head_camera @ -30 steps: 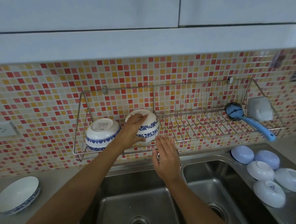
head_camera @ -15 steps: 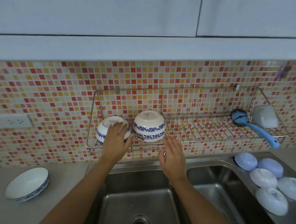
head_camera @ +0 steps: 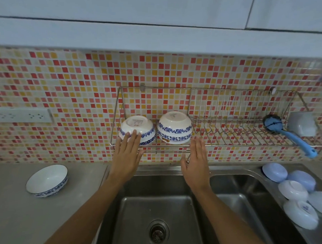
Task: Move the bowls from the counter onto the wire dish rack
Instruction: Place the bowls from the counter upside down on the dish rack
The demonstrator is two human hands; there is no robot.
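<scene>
Two white bowls with blue floral bands lie upside down side by side at the left end of the wire dish rack (head_camera: 228, 142): the left bowl (head_camera: 138, 125) and the right bowl (head_camera: 174, 127). My left hand (head_camera: 127, 153) is flat and open, its fingertips just touching the left bowl's lower edge. My right hand (head_camera: 196, 159) hovers open below the rack, to the right of the right bowl, holding nothing. A third blue-rimmed bowl (head_camera: 47, 181) stands upright on the grey counter at the left.
A blue dish brush (head_camera: 291, 135) and a white cup (head_camera: 302, 125) sit at the rack's right end. Several pale blue and white bowls (head_camera: 296, 190) lie overturned on the counter right of the double steel sink (head_camera: 159, 213). A wall socket (head_camera: 21, 114) is at the left.
My left hand let go of the right bowl, moved left onto the left bowl, then drew back down to its lower edge. My right hand stayed open below the rack.
</scene>
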